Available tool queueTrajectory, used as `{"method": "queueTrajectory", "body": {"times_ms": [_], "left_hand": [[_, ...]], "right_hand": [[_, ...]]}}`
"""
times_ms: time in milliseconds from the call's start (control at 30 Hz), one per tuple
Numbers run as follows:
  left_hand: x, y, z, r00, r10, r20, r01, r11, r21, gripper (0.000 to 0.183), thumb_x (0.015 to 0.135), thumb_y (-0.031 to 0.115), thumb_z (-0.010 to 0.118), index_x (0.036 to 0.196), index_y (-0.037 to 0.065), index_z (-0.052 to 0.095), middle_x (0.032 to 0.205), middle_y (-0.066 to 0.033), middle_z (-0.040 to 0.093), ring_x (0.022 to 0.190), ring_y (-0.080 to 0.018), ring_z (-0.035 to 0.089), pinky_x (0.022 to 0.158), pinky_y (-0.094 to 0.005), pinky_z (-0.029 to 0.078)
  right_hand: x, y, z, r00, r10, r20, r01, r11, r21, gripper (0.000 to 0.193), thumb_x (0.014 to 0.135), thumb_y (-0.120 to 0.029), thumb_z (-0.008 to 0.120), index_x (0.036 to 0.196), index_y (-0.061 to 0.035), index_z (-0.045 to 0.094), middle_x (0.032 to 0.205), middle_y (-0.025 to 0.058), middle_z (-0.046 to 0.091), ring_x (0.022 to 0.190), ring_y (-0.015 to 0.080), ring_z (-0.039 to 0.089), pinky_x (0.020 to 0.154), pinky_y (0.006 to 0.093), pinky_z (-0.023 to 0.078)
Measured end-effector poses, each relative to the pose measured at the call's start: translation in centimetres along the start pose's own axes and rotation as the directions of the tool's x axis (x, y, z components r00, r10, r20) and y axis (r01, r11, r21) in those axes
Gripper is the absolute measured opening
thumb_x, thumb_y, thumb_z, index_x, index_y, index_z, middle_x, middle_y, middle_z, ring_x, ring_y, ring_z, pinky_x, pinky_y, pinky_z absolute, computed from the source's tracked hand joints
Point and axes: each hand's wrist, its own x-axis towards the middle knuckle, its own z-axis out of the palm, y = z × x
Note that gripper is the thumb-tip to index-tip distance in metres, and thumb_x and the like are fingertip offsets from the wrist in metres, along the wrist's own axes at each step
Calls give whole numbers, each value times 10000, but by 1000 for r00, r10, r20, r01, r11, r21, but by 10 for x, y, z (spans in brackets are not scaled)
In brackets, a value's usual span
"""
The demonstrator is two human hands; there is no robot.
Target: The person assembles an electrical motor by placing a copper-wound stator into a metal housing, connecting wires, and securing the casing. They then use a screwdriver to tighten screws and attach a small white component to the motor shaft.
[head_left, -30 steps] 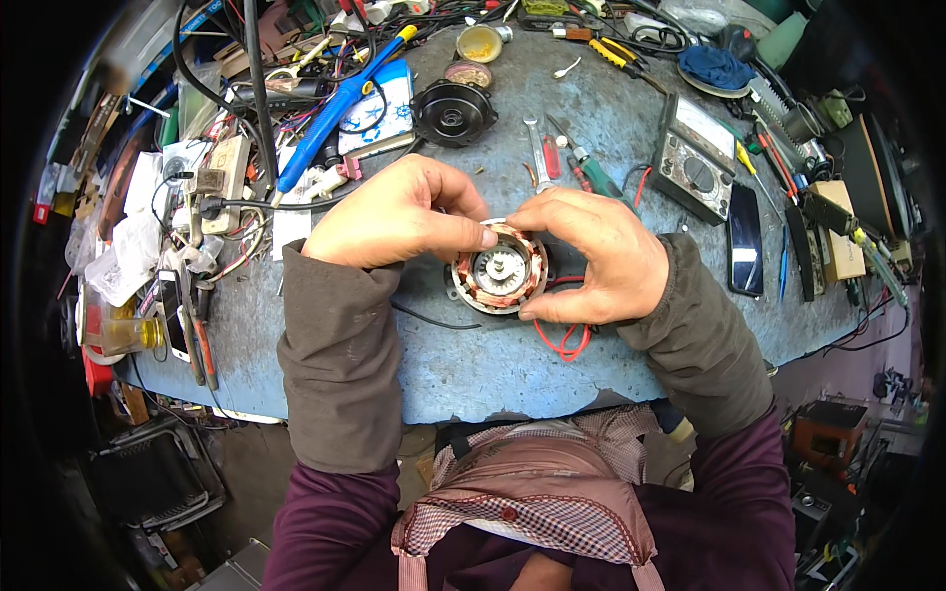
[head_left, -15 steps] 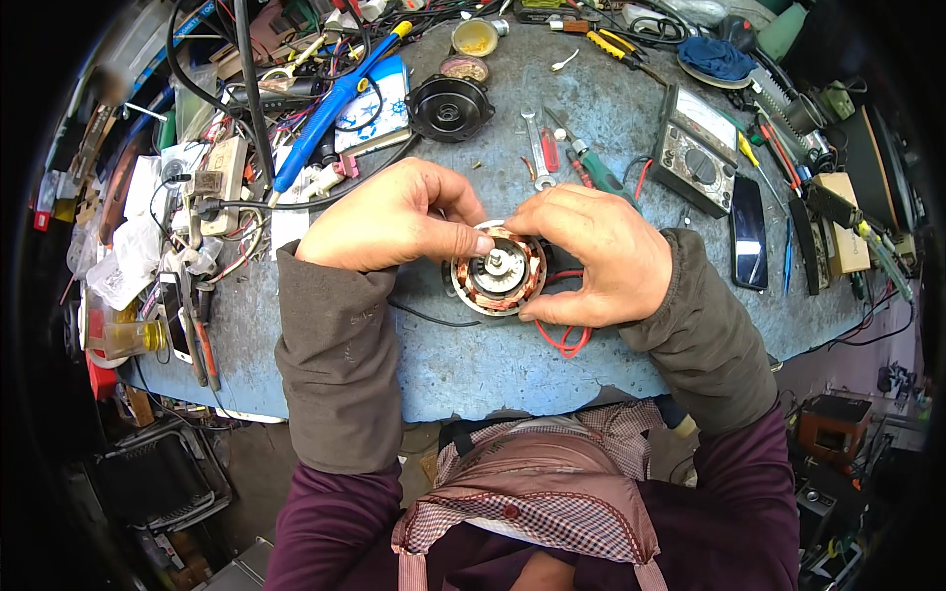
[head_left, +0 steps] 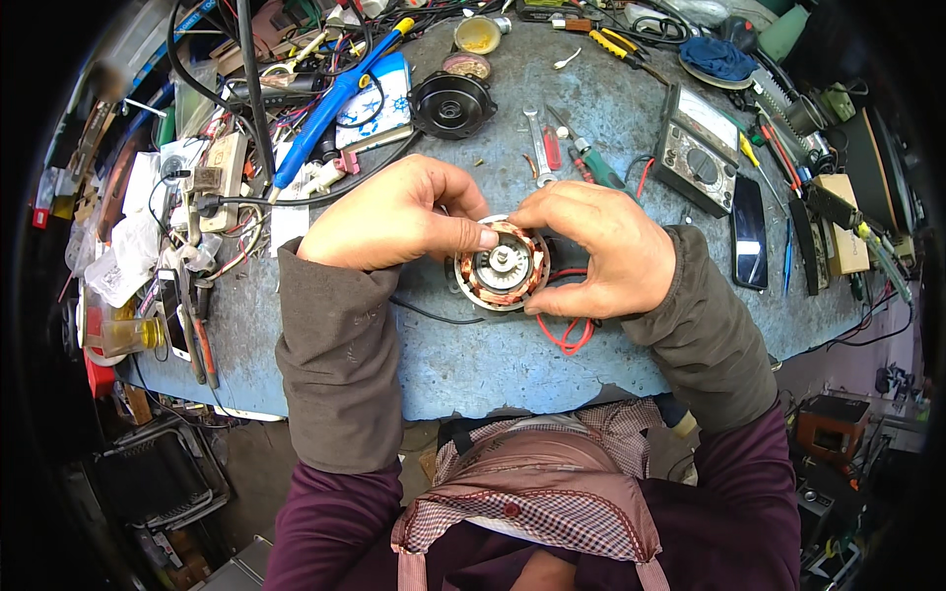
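Observation:
A round motor stator with copper windings (head_left: 480, 292) and a rotor with a shaft in its middle (head_left: 504, 259) is held between both hands, near the bench's front edge. My left hand (head_left: 394, 216) grips its upper left side, thumb on the rim; its other fingertips are partly hidden. My right hand (head_left: 613, 251) curves round the right side, fingers on the top rim and thumb at the lower right. A red wire (head_left: 567, 344) loops beneath my right thumb, and a black wire (head_left: 434, 316) runs out to the left. Beyond the hands lies a black round motor cover (head_left: 452, 104).
On the blue bench (head_left: 473, 369), a wrench (head_left: 536, 148) and a green-handled screwdriver (head_left: 597, 164) lie just past my right hand. Farther right are an analog multimeter (head_left: 697, 153) and a phone (head_left: 749, 236). A blue soldering iron (head_left: 330, 118) and cluttered tools fill the left.
The motor part has shifted slightly right and up, and its rotor face is turned a little differently. Both hands keep their hold.

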Motion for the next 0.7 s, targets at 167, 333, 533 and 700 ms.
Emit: {"method": "queueTrajectory", "body": {"times_ms": [167,333,533,700], "left_hand": [[1,3,3,999,-42,-16,43,999,21,237,983,128,812,1119,-53,740,974,-64,765,854,-114,699,752,-278,570],[1,-5,3,1000,8,-29,-8,1000,-7,229,955,144,819,1066,-40,740,911,-50,743,800,-111,674,700,-284,545],[1,-4,4,999,29,-27,-29,999,-18,227,936,133,821,1057,-40,736,901,-54,735,793,-118,660,698,-288,531],[-2,-3,4,999,28,-34,-28,1000,7,234,928,133,827,1060,-38,735,909,-53,731,808,-122,657,715,-288,529]], "right_hand": [[-2,6,-1,1000,23,21,-24,999,27,569,693,-166,943,1172,1,686,1055,148,699,986,364,699,867,432,583],[0,3,-3,1000,20,17,-20,999,39,597,696,-151,940,1205,9,673,1138,161,687,1045,367,693,906,431,582],[-3,0,0,998,55,28,-56,998,43,597,706,-152,939,1211,17,669,1112,155,682,1028,362,693,884,427,583],[-1,0,0,997,63,34,-65,996,53,594,702,-143,942,1208,15,675,1095,154,682,1011,358,694,865,421,583]]}}
